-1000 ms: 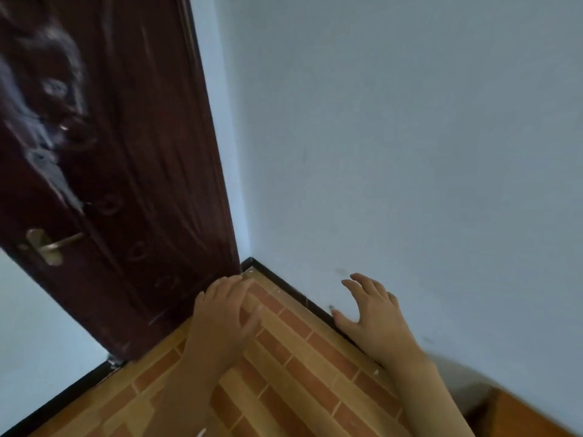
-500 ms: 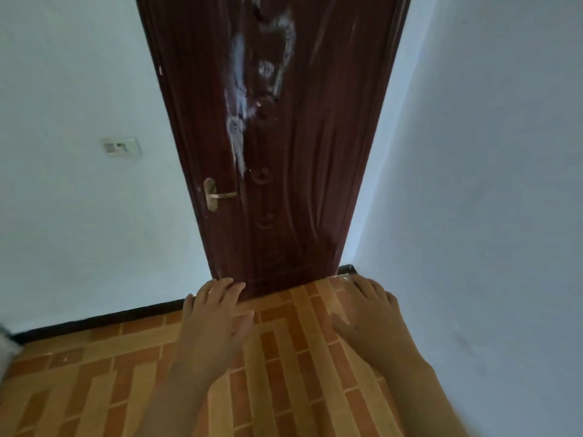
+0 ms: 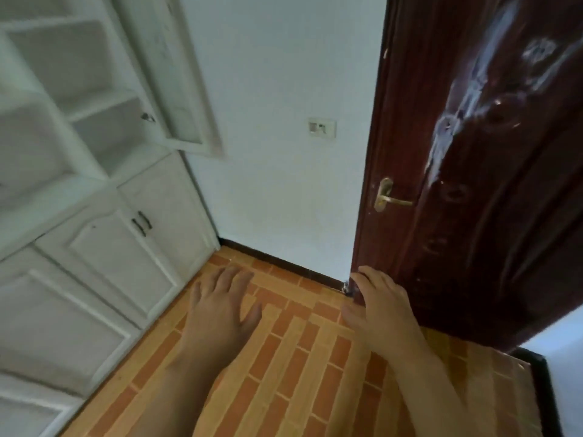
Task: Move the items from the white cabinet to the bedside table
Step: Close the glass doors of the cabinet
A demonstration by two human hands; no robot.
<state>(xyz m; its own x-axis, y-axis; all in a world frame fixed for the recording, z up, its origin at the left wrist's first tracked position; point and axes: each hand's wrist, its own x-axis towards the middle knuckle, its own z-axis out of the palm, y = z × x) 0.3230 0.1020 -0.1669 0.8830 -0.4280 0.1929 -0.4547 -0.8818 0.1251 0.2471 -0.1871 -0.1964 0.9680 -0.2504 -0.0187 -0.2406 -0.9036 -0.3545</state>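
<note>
At your left: the white cabinet (image 3: 94, 197), upper glass door swung open; no items visible on its shelves from here.
Door (image 3: 473, 184): dark red, ajar at your right.
Floor (image 3: 284, 357): orange brick-pattern tile.
Hands: left hand (image 3: 220, 313) and right hand (image 3: 381, 307) spread, empty, ready to reach.
Bedside table: out of view.

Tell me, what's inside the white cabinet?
The open upper shelves of the white cabinet look bare, though the picture is blurry and cut off at the left. The lower doors are closed, so whatever sits behind them is hidden.
</note>
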